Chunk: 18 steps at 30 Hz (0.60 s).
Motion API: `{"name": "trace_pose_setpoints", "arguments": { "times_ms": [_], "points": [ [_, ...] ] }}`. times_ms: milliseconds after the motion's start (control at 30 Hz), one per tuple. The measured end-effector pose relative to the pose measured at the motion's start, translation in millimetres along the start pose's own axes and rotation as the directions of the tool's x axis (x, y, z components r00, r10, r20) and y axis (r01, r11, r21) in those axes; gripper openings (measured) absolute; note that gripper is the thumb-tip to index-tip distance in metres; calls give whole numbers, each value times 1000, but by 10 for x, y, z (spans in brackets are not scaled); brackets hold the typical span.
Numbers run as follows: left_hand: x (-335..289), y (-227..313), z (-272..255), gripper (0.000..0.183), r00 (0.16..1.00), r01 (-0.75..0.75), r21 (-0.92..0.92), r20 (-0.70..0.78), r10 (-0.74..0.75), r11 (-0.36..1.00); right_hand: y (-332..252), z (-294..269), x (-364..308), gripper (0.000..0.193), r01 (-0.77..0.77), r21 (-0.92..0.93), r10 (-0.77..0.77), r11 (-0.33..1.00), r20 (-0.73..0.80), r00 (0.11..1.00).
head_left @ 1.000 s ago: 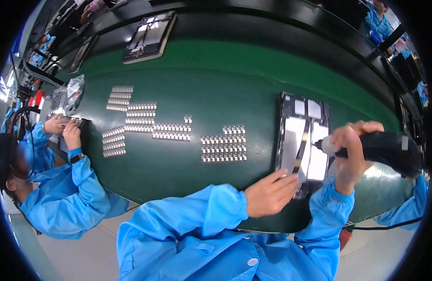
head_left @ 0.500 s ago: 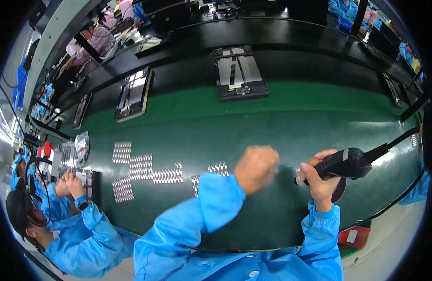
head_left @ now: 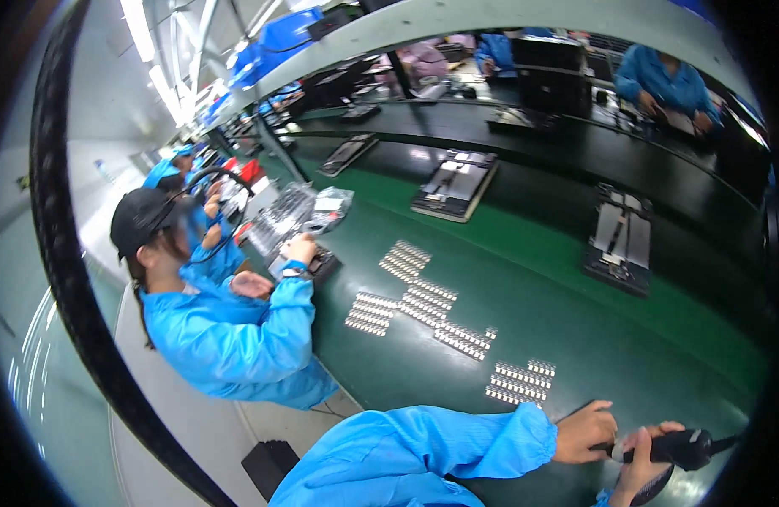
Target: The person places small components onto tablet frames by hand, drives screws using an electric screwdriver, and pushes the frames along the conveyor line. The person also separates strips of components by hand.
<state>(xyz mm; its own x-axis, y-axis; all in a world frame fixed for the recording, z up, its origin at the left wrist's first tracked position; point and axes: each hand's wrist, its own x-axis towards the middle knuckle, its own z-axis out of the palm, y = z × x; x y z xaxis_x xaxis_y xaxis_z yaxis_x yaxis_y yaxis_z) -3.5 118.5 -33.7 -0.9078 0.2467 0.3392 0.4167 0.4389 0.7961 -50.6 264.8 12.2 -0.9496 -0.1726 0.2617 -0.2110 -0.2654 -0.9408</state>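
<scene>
My right hand [head_left: 641, 466], at the lower right, is wrapped round a black corded handheld tool [head_left: 687, 449] lying nearly level, its cable running off right. Close by the tool's front end, my left hand [head_left: 582, 433] has its fingers bent and drawn together; whatever they may hold is hidden. Past my left sleeve lies a block of small silver metal parts [head_left: 520, 384] in neat rows. More such rows [head_left: 427, 302] stretch up and left across the green table [head_left: 542, 279]. Under my right hand a dark rounded object [head_left: 654, 488] partly shows.
Opened tablet-like devices [head_left: 619, 241] stand along the far strip, another [head_left: 455, 186] further left. At the left a co-worker in a blue smock [head_left: 229, 329] handles a dark device beside clear plastic bags [head_left: 329, 207]. A black post [head_left: 94, 296] crosses the left side.
The view has swung left, so the table and devices appear further right. My left hand has come nearer the tool's front end. My right hand still grips the tool.
</scene>
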Motion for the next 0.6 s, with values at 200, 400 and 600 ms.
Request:
{"name": "trace_pose_setpoints", "arguments": {
  "times_ms": [200, 400, 600],
  "points": [
    [-58, -12, -65, 12, 997, 15, 10, -75, -15, 1000, -390, 306, 8, 31, -71, -47, 72, 996, 25, 997],
    [-41, -58, -3, 11, 996, -22, 14, -90, 23, 1000, -423, 296, 48, 31, -69, -9, 69, 998, 21, 997],
    [-46, -32, 38, 8, 996, -50, 10, -72, 51, 999, -401, 261, 39, 31, -37, 66, 37, 997, -2, 999]
  ]
}}
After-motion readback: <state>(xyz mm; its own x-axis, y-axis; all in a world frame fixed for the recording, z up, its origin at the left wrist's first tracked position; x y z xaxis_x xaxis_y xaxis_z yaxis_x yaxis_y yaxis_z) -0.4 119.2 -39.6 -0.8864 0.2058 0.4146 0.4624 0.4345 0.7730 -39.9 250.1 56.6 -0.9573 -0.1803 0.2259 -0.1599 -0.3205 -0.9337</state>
